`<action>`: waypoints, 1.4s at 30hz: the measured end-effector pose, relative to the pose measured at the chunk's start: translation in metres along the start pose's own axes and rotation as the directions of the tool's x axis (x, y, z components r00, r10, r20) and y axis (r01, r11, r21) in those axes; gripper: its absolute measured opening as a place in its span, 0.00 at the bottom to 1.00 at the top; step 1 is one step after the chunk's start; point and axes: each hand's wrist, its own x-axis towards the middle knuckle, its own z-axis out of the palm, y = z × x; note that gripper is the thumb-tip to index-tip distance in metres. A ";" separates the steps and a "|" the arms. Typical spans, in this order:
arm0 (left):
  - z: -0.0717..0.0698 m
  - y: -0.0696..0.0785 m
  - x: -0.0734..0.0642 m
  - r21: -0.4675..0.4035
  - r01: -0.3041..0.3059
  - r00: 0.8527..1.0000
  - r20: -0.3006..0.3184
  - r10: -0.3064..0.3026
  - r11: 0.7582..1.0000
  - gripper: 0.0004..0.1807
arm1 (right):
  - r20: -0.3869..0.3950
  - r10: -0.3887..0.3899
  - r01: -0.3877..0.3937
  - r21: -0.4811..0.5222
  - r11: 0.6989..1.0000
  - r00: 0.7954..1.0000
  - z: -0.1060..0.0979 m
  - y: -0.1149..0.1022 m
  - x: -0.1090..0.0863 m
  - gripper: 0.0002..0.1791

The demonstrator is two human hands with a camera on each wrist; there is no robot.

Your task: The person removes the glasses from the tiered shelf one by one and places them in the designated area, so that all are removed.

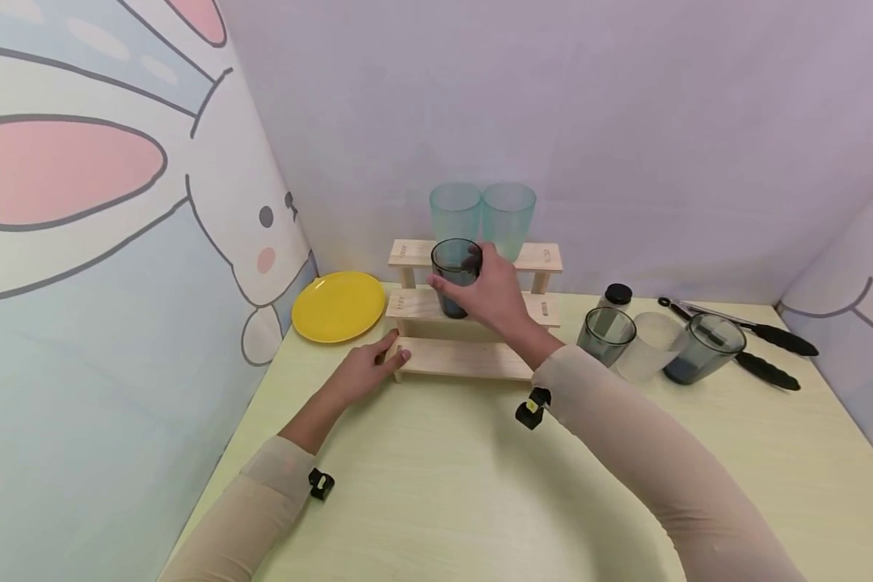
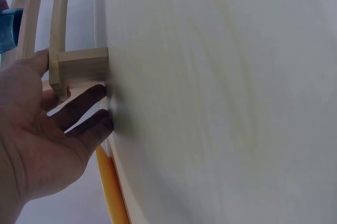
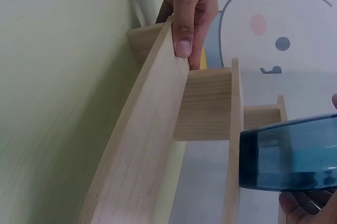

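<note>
A three-step wooden rack point(image 1: 466, 358) stands against the back wall. In the head view my right hand point(image 1: 496, 295) grips a dark grey glass cup point(image 1: 451, 271) between thumb and fingers. In the right wrist view the cup's base point(image 3: 249, 158) meets the middle step. Two pale teal cups, a left one point(image 1: 454, 212) and a right one point(image 1: 509, 212), stand side by side on the top step. My left hand point(image 1: 364, 373) pinches the left end of the bottom step, its thumb point(image 3: 183, 48) on the board's upper face.
Left of the rack lies a yellow plate point(image 1: 338, 307). To the right stand a dark glass cup point(image 1: 607, 333), a frosted cup point(image 1: 651, 347), another dark cup point(image 1: 706, 347) and a black-capped bottle point(image 1: 617, 296). Black-handled tongs point(image 1: 778, 335) lie behind them. A rabbit-print wall point(image 1: 189, 323) borders the table's left.
</note>
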 end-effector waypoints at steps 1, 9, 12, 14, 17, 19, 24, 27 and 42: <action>0.000 0.000 0.000 -0.001 0.000 1.000 0.001 0.000 1.000 0.48 | -0.005 0.000 0.000 -0.003 1.000 1.000 0.000 0.000 0.000 0.58; 0.000 0.001 0.000 0.001 0.001 1.000 -0.003 -0.001 1.000 0.48 | -0.028 -0.017 0.017 -0.011 1.000 0.999 0.001 0.002 0.001 0.53; 0.000 0.001 0.000 0.002 -0.002 1.000 -0.004 0.002 1.000 0.48 | -0.033 -0.025 0.025 -0.008 1.000 0.999 0.001 0.002 0.000 0.53; 0.000 0.000 0.000 0.004 -0.003 1.000 -0.005 0.004 1.000 0.48 | -0.037 -0.033 0.033 -0.006 0.999 0.999 0.000 0.002 -0.001 0.52; 0.000 0.000 0.000 0.003 0.001 1.000 -0.004 -0.001 1.000 0.48 | -0.042 -0.046 0.046 0.001 0.999 0.998 -0.001 0.002 -0.002 0.52; 0.000 0.000 0.000 0.004 0.001 1.000 -0.004 -0.001 1.000 0.48 | -0.047 -0.061 0.061 0.012 0.998 0.997 -0.002 0.002 -0.003 0.51; 0.000 0.001 0.000 0.008 -0.001 1.000 -0.001 0.001 1.000 0.47 | -0.052 -0.087 0.090 0.047 0.995 0.995 -0.008 0.003 -0.006 0.51; -0.001 0.001 0.000 0.009 0.005 1.000 0.003 -0.005 1.000 0.47 | -0.052 -0.097 0.100 0.068 0.993 0.994 -0.011 0.004 -0.007 0.50; 0.000 0.001 -0.001 0.008 0.020 1.000 0.010 -0.020 1.000 0.50 | -0.032 -0.092 0.096 0.135 0.986 0.995 -0.028 0.020 -0.019 0.45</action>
